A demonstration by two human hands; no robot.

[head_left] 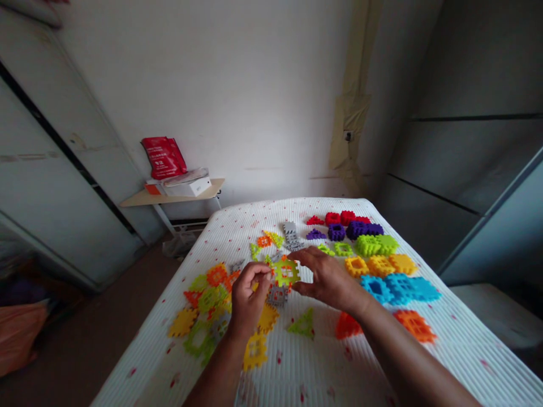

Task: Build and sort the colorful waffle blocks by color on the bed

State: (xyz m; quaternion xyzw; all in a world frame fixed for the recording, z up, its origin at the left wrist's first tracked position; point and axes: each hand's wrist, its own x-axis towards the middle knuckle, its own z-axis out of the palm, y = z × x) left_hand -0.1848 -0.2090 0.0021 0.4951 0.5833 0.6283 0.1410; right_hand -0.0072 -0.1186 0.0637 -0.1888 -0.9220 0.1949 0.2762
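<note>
Inspection from my own viewpoint, nearest items first. My left hand [250, 293] is curled, its fingers bent toward the left edge of a lime-green interlocking tile [285, 272]. I cannot tell whether it grips the tile or only touches it. My right hand [328, 277] is partly open and reaches across from the right, with the fingers over the tile's far edge and the thumb at its near edge, so it appears to be pinching the tile.

The tile lies between my hands, directly ahead of me, and is nearly square, with no clear long axis. My left hand is just beside it, while my right hand overlaps it.

Directly below the tile sits a grey tile [278, 295]. Around my left forearm, a loose scatter of yellow, green and orange tiles [199, 305] lies on a white ribbed mattress cover [139, 362] flecked with red.

To the right, the pieces stand in colour groups: orange [414, 325], blue [399, 289], yellow [379, 265], green [376, 245], purple [354, 230] and red [339, 218].

Farthest away, a small wall-side shelf [169, 196] carries a white box [189, 186] and a red packet [164, 157].
</note>
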